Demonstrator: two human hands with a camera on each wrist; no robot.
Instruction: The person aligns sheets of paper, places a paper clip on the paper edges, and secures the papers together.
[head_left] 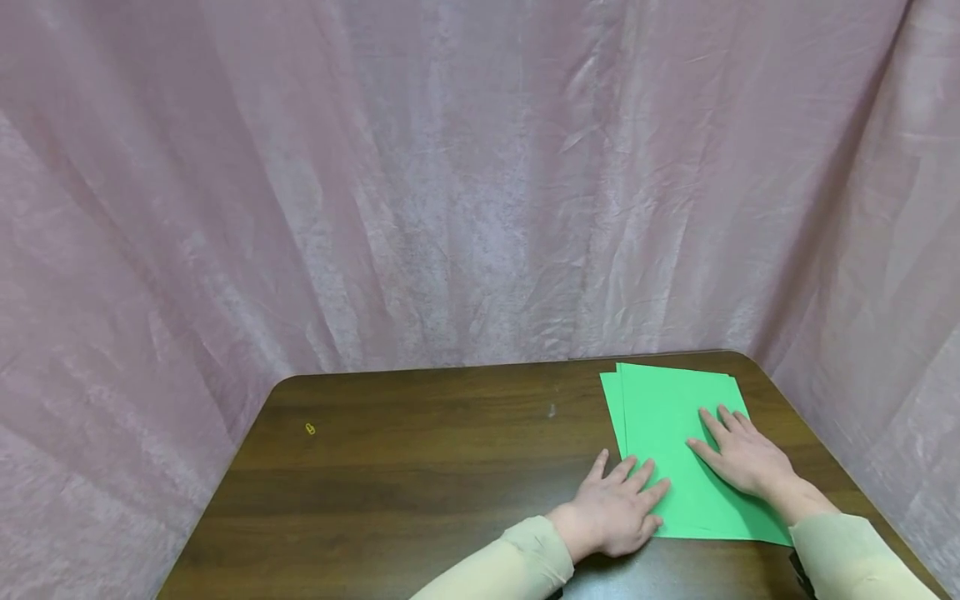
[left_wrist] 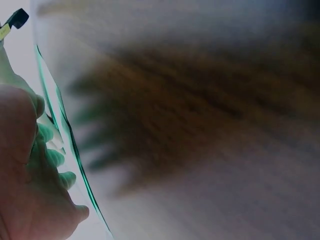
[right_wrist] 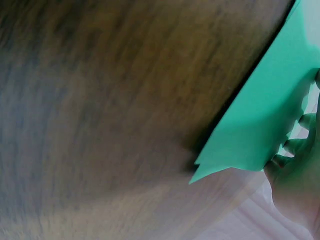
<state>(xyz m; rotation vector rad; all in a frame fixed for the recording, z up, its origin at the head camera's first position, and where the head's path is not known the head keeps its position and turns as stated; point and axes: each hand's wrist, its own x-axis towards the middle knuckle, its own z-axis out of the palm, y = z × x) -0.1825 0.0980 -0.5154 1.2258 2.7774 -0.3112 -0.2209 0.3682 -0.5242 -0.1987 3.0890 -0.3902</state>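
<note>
Bright green paper sheets (head_left: 660,425), plain, smooth-faced, corners offset, are lying slightly fanned toward the right end of the brown wood-grained surface (head_left: 420,467), a person's left hand (head_left: 613,510) spreading its fingers over their lower left edge, the right hand (head_left: 746,458) spreading its own over their right side.

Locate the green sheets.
In the head view, the green sheets lie on the right of the table, left hand at their left edge, right hand at their right.
</note>
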